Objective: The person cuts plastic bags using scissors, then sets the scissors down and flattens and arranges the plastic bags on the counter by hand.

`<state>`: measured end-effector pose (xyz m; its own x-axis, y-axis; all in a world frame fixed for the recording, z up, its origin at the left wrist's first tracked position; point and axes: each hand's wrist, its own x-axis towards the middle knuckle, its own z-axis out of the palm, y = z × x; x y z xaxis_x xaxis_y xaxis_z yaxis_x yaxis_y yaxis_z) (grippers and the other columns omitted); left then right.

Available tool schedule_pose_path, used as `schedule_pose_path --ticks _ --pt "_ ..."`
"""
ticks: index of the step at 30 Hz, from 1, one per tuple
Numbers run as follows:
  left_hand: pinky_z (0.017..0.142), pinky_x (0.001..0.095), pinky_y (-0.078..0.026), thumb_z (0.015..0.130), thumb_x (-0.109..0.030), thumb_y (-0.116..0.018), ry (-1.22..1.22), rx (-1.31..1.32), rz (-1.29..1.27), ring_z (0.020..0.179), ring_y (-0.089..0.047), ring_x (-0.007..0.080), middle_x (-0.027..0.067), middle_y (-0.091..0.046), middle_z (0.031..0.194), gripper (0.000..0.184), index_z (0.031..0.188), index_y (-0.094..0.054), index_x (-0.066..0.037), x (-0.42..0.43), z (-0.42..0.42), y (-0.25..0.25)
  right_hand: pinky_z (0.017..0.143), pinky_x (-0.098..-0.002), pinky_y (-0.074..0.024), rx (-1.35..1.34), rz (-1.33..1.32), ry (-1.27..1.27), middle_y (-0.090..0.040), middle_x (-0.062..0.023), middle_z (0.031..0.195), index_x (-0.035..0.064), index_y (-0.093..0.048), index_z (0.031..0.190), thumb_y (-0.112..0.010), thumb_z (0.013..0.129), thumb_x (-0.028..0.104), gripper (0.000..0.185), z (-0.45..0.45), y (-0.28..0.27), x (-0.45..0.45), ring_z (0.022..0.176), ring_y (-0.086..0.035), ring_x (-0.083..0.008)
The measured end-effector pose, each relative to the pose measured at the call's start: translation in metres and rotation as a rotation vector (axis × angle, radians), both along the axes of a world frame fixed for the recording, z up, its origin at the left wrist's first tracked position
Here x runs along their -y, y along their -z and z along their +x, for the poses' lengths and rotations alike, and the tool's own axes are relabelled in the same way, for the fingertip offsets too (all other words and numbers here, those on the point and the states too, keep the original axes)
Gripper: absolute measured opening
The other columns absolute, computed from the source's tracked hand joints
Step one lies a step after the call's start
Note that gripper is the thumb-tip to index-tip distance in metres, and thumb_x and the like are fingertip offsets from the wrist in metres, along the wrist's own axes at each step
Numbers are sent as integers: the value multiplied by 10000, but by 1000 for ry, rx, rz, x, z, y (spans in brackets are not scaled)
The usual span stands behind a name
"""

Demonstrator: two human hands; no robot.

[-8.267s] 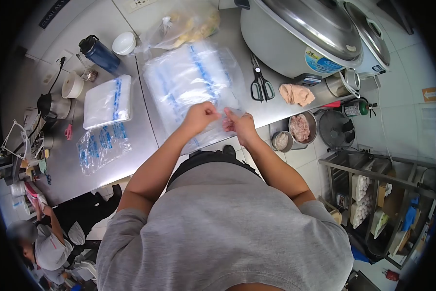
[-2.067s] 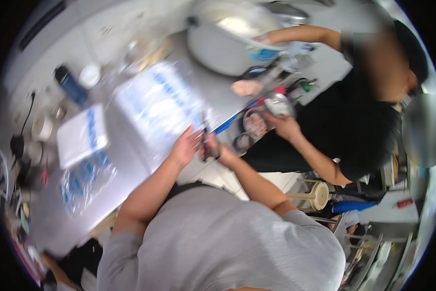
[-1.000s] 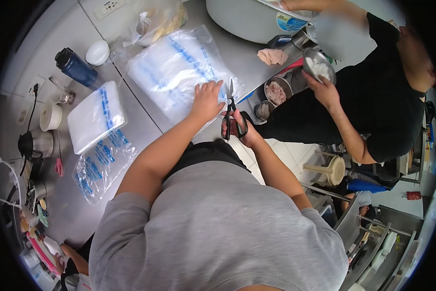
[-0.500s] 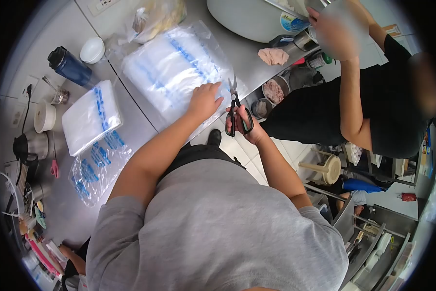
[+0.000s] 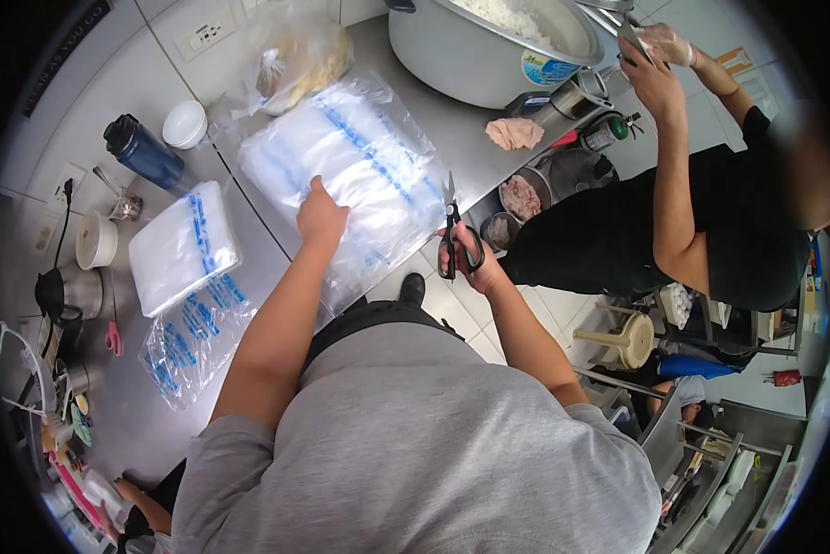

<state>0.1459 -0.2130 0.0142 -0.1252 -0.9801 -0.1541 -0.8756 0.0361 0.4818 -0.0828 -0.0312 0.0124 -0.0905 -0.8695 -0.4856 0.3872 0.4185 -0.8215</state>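
My right hand [image 5: 475,262] is closed around the black handles of a pair of scissors [image 5: 451,214], blades pointing away from me and slightly apart. The scissors are held beside the right edge of a large pack of clear plastic bags [image 5: 369,157] with blue print, lying on the metal counter. Over the near left part of that pack is my left hand [image 5: 323,214], one finger stretched out and the thumb apart; its other fingers are partly hidden. To the left lie a smaller stack of plastic bags [image 5: 180,245] and a crumpled clear printed wrapper [image 5: 193,337].
A large pot of rice [image 5: 470,55] stands at the back, with a pink cloth [image 5: 515,134] near it. A co-worker in black [image 5: 609,217] stands at the right. A blue bottle [image 5: 143,152], white bowl [image 5: 185,124] and pink-handled scissors [image 5: 113,338] are at the left.
My left hand has moved left across the large pack, away from the scissors. My right hand still holds the scissors at nearly the same place. The view has shifted slightly.
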Motion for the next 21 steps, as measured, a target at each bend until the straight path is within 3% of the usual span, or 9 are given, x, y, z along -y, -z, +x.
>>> schedule_pose_path --ticks 2,5,8,9,12,14,16,17,21 --pt "812 416 -513 770 -87 -677 6 -59 19 921 -648 356 178 -663 914 618 1335 -429 -55 8 -6 11 642 -304 -462 11 -18 -12 -572 -58 735 16 -510 1209 -523 862 680 749 1 -1 1 656 -578 -180" --pt "804 408 -511 750 20 -600 21 -308 57 883 -652 357 193 -663 889 583 1309 -457 -59 6 0 -15 662 -303 -455 57 -68 8 -569 -56 751 32 -506 1209 -507 872 678 729 9 -5 -5 677 -573 -179" --pt "791 396 -511 742 48 -587 101 -250 -2 872 -651 364 199 -667 897 547 1270 -490 -54 28 34 1 681 -300 -453 134 -75 -8 -564 -52 763 39 -490 1219 -496 868 693 743 21 -16 -16 688 -572 -175" --pt "894 406 -477 745 -16 -650 116 -156 28 1034 -608 356 213 -640 1084 576 1296 -489 -61 35 47 4 688 -299 -453 167 -69 -24 -563 -51 767 41 -482 1224 -492 865 700 751 27 -16 -20 691 -571 -173" --pt "1019 449 -383 740 -116 -720 150 50 -474 1230 -483 343 206 -516 1316 651 1341 -473 -80 -2 24 -23 690 -300 -458 176 -63 -134 -559 -53 766 44 -450 1244 -468 863 719 775 40 -4 -26 689 -570 -169" --pt "1083 487 -296 727 -200 -762 552 -227 -308 1332 -366 333 186 -364 1460 749 1391 -430 -103 -16 -2 -17 680 -302 -462 192 -59 -115 -558 -55 762 48 -453 1232 -466 861 721 769 46 10 -28 683 -569 -172" --pt "1060 481 -321 722 -189 -754 706 -222 -304 1280 -419 331 190 -425 1392 758 1394 -417 -91 -36 -28 -12 676 -303 -463 219 -51 -101 -559 -56 761 53 -455 1228 -466 861 721 762 50 10 -25 680 -569 -174" --pt "1048 479 -333 725 -179 -743 717 -199 -281 1258 -434 329 188 -455 1351 740 1385 -423 -83 -39 -35 -6 704 -299 -422 206 -48 -115 -536 -42 765 68 -468 1220 -437 856 745 768 52 8 -25 708 -538 -175" --pt "975 460 -402 737 -136 -692 747 -118 -306 1151 -509 324 167 -565 1162 655 1340 -450 -54 -38 -53 17 742 -310 -430 194 -57 -151 -546 -46 807 71 -464 1222 -415 840 774 802 51 2 -25 742 -550 -180"
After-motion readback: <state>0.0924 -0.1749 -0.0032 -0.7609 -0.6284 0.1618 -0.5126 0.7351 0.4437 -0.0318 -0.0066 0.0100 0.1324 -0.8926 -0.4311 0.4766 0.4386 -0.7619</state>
